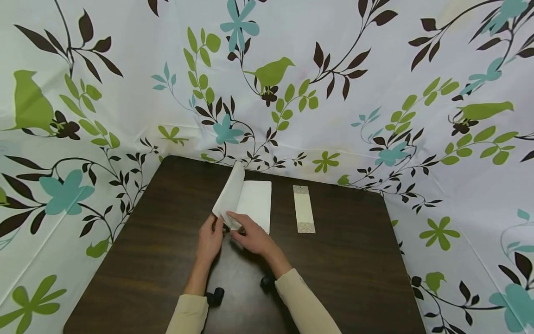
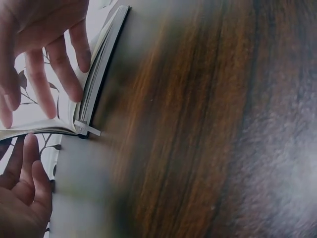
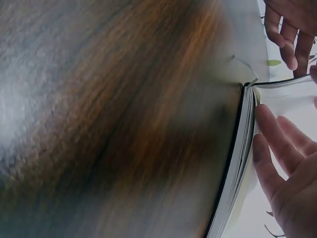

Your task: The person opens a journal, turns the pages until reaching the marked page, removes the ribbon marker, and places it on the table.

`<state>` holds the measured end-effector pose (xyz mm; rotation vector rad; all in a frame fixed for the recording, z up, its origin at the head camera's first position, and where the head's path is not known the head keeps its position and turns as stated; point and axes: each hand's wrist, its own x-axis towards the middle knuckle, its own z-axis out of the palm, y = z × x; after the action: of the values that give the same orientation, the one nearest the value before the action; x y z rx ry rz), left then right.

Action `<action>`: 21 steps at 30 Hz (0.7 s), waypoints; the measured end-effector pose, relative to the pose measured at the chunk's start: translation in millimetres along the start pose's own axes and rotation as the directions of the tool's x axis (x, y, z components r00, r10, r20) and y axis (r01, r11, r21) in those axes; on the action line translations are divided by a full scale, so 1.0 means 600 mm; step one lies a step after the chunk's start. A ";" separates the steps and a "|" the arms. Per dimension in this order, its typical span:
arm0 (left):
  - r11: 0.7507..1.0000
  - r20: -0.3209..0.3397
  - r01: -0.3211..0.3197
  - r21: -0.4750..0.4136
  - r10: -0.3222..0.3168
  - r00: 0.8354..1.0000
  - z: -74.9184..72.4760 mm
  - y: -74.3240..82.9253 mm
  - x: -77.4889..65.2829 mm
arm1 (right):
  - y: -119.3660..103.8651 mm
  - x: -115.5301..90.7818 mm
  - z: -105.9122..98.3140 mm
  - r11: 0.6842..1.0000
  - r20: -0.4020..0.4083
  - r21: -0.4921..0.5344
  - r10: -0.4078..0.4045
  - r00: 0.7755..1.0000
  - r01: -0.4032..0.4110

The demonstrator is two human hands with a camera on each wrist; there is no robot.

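A notebook (image 1: 256, 199) with blank white pages and a dark cover edge lies open on the table, its left side lifted at a slant. My left hand (image 1: 210, 241) holds the lower corner of that raised side, with fingers (image 2: 30, 148) behind the dark cover in the left wrist view. Across the inner face of the raised pages, my right hand (image 1: 252, 235) touches the paper near the fold, fingers (image 3: 272, 124) extended. A thin ribbon marker (image 2: 89, 128) sticks out at the spine's end.
A pale bookmark-like strip (image 1: 304, 208) with patterned ends lies flat to the notebook's right. The dark wood table (image 1: 354, 278) meets floral fabric (image 1: 333, 116) at its back and sides. Black wrist devices (image 1: 215, 297) hang below the forearms.
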<state>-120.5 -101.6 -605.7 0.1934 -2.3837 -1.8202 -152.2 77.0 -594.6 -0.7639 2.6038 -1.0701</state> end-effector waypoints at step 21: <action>0.993 -0.107 -0.018 0.118 0.030 0.994 0.006 0.005 0.008 | 0.028 -0.011 -0.031 0.998 -0.241 -0.058 -0.019 0.970 0.005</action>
<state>-125.6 -98.5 -603.7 0.2678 -2.4068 -1.6175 -160.1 101.7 -593.1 -0.7019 2.8467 -1.1633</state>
